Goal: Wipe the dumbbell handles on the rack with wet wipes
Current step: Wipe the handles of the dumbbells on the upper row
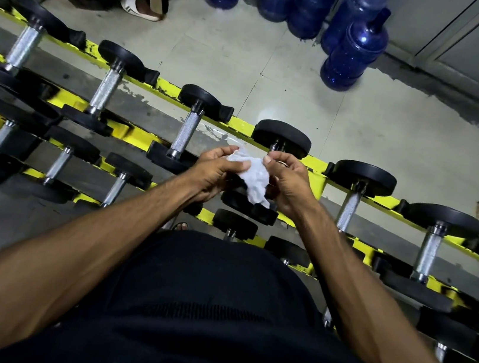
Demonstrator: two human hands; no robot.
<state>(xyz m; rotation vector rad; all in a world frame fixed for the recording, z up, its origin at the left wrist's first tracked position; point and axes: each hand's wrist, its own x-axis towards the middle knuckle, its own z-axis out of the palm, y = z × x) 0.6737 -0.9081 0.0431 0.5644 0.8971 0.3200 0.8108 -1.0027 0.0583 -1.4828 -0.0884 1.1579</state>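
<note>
Shirt point(214, 302): black, 6 o'clock.
Left hand point(211, 174): fingers pinch wet wipe point(256, 177).
Right hand point(289, 185): fingers pinch wet wipe's 3 o'clock edge.

A yellow tiered rack point(240, 124) carries black-headed dumbbells point(188, 133) side by side across its rails. Blue water jugs point(356, 49) stand on the tiled floor point(306, 98) beyond.

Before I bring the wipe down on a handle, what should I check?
1. Wet wipe held: ok, left grip and right grip both pinch it.
2. Wipe opened flat: not ok, crumpled.
3. Dumbbell behind the grips, handle clear: cannot tell, hidden.
4. Knurled handle to the left free to reach: ok.
5. Wipe wet enough: cannot tell.
</note>
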